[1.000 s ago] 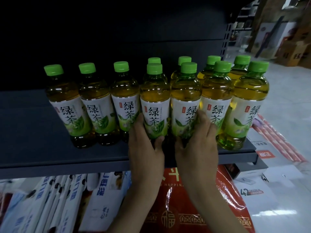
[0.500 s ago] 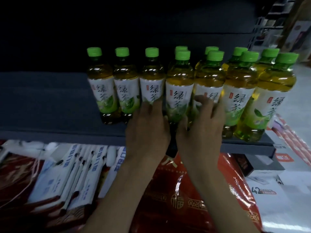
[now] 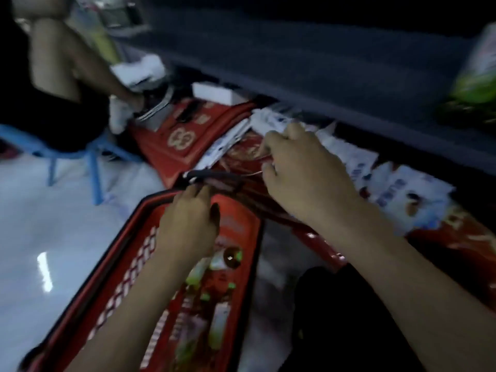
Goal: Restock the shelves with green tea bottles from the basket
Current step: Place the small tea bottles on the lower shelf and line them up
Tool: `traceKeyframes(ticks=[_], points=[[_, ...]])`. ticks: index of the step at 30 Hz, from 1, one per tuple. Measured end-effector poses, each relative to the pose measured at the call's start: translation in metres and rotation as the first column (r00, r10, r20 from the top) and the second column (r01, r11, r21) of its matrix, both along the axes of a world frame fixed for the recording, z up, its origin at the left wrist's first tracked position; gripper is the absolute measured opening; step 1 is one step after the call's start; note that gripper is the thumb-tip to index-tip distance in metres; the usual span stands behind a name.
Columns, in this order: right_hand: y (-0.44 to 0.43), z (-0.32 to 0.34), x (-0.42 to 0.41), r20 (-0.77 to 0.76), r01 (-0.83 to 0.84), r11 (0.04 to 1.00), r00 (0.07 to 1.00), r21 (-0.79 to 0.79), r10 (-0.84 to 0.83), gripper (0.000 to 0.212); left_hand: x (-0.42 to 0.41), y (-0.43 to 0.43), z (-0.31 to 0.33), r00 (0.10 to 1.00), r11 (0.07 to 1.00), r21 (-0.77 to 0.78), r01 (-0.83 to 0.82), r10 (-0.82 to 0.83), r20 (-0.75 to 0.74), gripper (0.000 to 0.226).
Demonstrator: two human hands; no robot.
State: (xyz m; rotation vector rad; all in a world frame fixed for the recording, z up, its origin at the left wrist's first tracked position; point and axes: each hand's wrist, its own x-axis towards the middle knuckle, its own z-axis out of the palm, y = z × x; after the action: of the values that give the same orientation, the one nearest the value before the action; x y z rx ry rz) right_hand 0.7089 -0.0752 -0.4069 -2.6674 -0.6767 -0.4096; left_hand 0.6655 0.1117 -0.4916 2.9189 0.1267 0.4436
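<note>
- the picture is heavily blurred, so fine detail is lost.
- the red basket (image 3: 126,277) stands on the white floor (image 3: 53,210), just in front of the shelf's front edge.
- green tea bottles (image 3: 222,261) lie on their sides inside the basket, with green caps showing among white labels.
- one more green tea bottle (image 3: 475,73) shows as a smear at the right end of the grey shelf (image 3: 322,76).
- the left hand (image 3: 188,221) hangs over the basket's far end; its fingers (image 3: 193,191) reach the rim by the black handle (image 3: 212,174), and i cannot tell whether they grip it.
- the right hand (image 3: 306,173) is above the red packages (image 3: 177,135) and white packets (image 3: 402,189) under the shelf, its fingers (image 3: 276,140) loosely curled with nothing seen in them.
- at the far left another person's leg (image 3: 61,57) shows above a blue stool (image 3: 91,162).
</note>
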Motion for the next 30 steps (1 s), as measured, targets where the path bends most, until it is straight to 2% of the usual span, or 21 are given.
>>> traceKeyframes(ticks=[4, 7, 10, 11, 13, 14, 16, 18, 19, 22, 24, 25, 27, 30], points=[[0.104, -0.043, -0.003, -0.207, -0.2, 0.978, 0.961, -0.059, 0.184, 0.027, -0.045, 0.076, -0.068, 0.951, 0.956, -0.141, -0.257, 0.224, -0.216, 0.031], [0.161, -0.094, -0.006, -0.426, -0.26, 0.962, 0.882, -0.082, 0.202, 0.03, -0.065, 0.108, -0.124, 0.835, 0.863, -0.262, -0.431, 0.272, -0.478, 0.037], [0.192, -0.154, -0.005, -0.699, -0.323, 0.928, 0.707, -0.185, 0.107, 0.026, -0.082, 0.116, -0.178, 0.648, 0.744, -0.326, -0.583, 0.184, -0.739, 0.037], [0.195, -0.171, -0.005, -0.773, -0.341, 0.911, 0.633, -0.232, 0.04, 0.027, -0.089, 0.115, -0.198, 0.592, 0.695, -0.344, -0.632, 0.145, -0.793, 0.036], [0.197, -0.203, -0.005, -0.869, -0.324, 0.903, 0.486, -0.282, -0.097, 0.034, -0.106, 0.112, -0.235, 0.54, 0.599, -0.391, -0.699, 0.084, -0.837, 0.046], [0.198, -0.218, -0.007, -0.894, -0.263, 0.924, 0.424, -0.277, -0.147, 0.039, -0.113, 0.109, -0.25, 0.516, 0.572, -0.394, -0.72, 0.062, -0.854, 0.052], [0.199, -0.245, -0.017, -0.943, -0.027, 0.973, 0.256, -0.229, -0.215, 0.041, -0.122, 0.1, -0.266, 0.48, 0.542, -0.385, -0.747, 0.04, -0.876, 0.059], [0.204, -0.275, -0.04, -0.981, 0.235, 0.959, 0.079, -0.156, -0.179, 0.04, -0.126, 0.094, -0.275, 0.475, 0.474, -0.403, -0.783, 0.039, -0.879, 0.057], [0.205, -0.286, -0.051, -0.99, 0.346, 0.929, -0.011, -0.134, -0.139, 0.041, -0.127, 0.092, -0.283, 0.475, 0.464, -0.402, -0.79, 0.047, -0.879, 0.057], [0.208, -0.312, -0.081, -0.967, 0.636, 0.749, -0.256, -0.186, -0.023, 0.042, -0.13, 0.094, -0.301, 0.494, 0.538, -0.383, -0.751, 0.072, -0.867, 0.061], [0.209, -0.327, -0.101, -0.95, 0.731, 0.63, -0.311, -0.262, -0.034, 0.05, -0.13, 0.097, -0.307, 0.484, 0.552, -0.373, -0.746, 0.064, -0.873, 0.058], [0.208, -0.34, -0.109, -0.955, 0.757, 0.591, -0.286, -0.279, -0.085, 0.057, -0.129, 0.098, -0.311, 0.481, 0.531, -0.382, -0.756, 0.056, -0.875, 0.053], [0.211, -0.359, -0.121, -0.957, 0.765, 0.576, -0.221, -0.29, -0.189, 0.065, -0.129, 0.101, -0.314, 0.51, 0.484, -0.439, -0.757, 0.019, -0.86, 0.043], [0.219, -0.387, -0.126, -0.957, 0.765, 0.575, -0.246, -0.289, -0.152, 0.072, -0.129, 0.111, -0.318, 0.523, 0.401, -0.497, -0.77, -0.05, -0.851, 0.035]])
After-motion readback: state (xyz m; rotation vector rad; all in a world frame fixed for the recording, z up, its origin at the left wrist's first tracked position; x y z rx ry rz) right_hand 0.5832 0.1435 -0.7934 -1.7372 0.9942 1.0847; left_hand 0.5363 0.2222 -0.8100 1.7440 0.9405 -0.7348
